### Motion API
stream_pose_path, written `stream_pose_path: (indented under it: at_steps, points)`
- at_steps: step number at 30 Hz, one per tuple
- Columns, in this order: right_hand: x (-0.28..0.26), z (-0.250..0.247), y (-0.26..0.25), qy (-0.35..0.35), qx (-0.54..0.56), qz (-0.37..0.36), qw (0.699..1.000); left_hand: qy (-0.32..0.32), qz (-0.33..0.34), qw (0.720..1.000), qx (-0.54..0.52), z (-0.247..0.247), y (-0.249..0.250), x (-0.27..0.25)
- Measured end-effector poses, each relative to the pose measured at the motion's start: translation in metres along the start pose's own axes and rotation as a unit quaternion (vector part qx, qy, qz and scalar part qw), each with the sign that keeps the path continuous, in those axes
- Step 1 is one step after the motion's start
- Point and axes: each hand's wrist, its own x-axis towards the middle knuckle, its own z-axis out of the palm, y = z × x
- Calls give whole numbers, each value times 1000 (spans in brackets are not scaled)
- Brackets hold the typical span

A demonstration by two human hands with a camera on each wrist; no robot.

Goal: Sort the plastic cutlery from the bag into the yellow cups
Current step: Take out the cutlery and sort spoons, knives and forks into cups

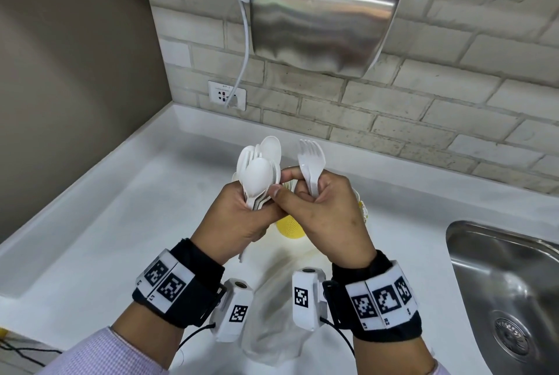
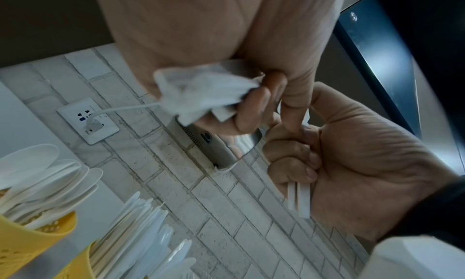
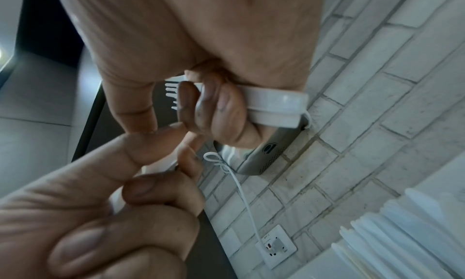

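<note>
My left hand [image 1: 239, 217] grips a bundle of white plastic spoons [image 1: 258, 173] by the handles, bowls up. My right hand [image 1: 329, 208] holds two white forks [image 1: 311, 163] upright in its curled fingers. Its thumb and forefinger reach across to the spoon bundle. Both hands hover above a yellow cup [image 1: 289, 228], mostly hidden under them. In the left wrist view, one yellow cup [image 2: 32, 241] holds spoons and a second yellow cup [image 2: 78, 263] holds knives. The right wrist view shows the fork tines [image 3: 172, 96] past my fingers. The clear plastic bag [image 1: 272, 329] lies crumpled near my wrists.
A steel sink [image 1: 499, 284] is set in the white counter [image 1: 121, 223] at the right. A steel hand dryer [image 1: 323, 12] hangs on the brick wall above, its cable running to a socket [image 1: 227, 95].
</note>
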Motion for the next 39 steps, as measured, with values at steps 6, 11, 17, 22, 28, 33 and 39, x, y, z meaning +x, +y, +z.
stream_pose_path:
  at_steps: [6, 11, 17, 22, 28, 33, 39]
  points:
    - [3, 7, 3, 24, 18, 0, 1000, 5, 13, 1000, 8, -2, -5, 2]
    - [5, 8, 1, 11, 14, -2, 1000, 14, 21, 1000, 16, -2, -5, 3]
    - [2, 14, -1, 7, 36, -1, 999, 15, 15, 1000, 15, -4, -1, 2]
    - [6, 14, 1, 4, 53, -9, 999, 8, 20, 1000, 21, -2, 5, 1]
    - [6, 7, 1, 48, 22, -20, 998, 12, 21, 1000, 6, -1, 4, 2]
    - [10, 8, 9, 109, 35, -3, 993, 21, 10, 1000, -6, 0, 4, -1]
    - [10, 2, 2, 119, 223, 56, 966, 44, 6, 999, -21, 5, 12, -3]
